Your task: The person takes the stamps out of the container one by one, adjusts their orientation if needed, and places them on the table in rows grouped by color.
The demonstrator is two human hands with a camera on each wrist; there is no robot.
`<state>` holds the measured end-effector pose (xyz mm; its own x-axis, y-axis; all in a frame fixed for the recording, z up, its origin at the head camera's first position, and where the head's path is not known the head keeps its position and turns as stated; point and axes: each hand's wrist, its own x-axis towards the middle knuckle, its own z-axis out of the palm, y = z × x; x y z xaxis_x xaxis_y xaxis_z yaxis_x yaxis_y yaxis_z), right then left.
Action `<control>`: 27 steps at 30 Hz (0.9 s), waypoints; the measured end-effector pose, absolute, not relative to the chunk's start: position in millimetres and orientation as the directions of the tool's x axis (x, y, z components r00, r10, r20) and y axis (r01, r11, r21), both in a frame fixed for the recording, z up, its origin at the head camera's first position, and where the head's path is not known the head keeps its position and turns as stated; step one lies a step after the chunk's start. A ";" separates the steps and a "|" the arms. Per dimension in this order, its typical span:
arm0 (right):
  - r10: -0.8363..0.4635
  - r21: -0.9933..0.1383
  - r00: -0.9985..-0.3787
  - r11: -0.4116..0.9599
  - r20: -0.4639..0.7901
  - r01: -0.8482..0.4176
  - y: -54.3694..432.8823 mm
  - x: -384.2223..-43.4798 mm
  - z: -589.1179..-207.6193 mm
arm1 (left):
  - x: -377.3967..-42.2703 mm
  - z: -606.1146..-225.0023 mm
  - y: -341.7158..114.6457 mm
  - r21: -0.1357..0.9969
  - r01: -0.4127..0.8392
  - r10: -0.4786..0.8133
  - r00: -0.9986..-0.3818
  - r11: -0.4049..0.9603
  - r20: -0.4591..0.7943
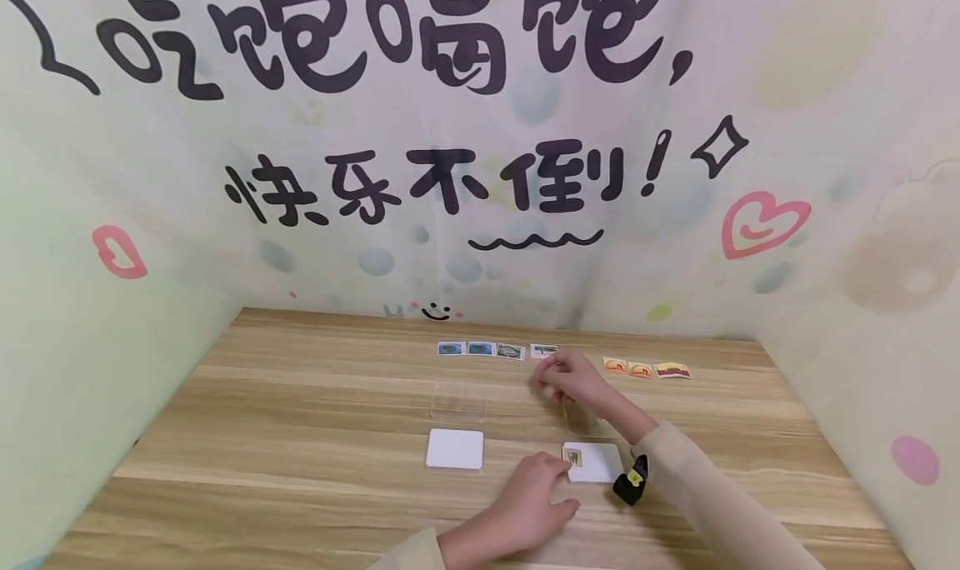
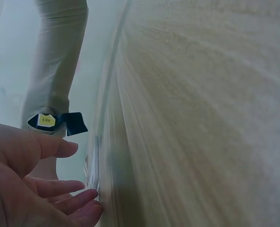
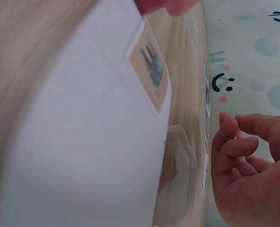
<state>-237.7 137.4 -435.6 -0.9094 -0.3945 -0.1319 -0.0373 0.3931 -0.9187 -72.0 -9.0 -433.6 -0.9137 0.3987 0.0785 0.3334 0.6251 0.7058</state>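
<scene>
My left hand lies low over the table with its fingers relaxed, fingertips at the left edge of a white card. On that card's left end lies a small tan stamp with a dark picture. My right hand reaches over the table beyond the card, just below a pale stamp in the back row. In the right wrist view, its thumb and index fingertips come close together, with the other fingers loosely curled and nothing visible between them. A clear plastic sleeve lies partly under the right forearm.
Left of the pale stamp are two blue stamps and a dark green one. Two orange stamps and a red-yellow one lie at the back right. Another white card lies left, below a clear sleeve. A printed cloth hangs behind.
</scene>
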 end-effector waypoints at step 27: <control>-0.371 -0.926 -0.918 0.378 -0.139 -0.013 157.6 -207.9 -429.9 | -90.3 -438.5 -10.2 0.863 0.169 0.301 -0.953 0.475 0.021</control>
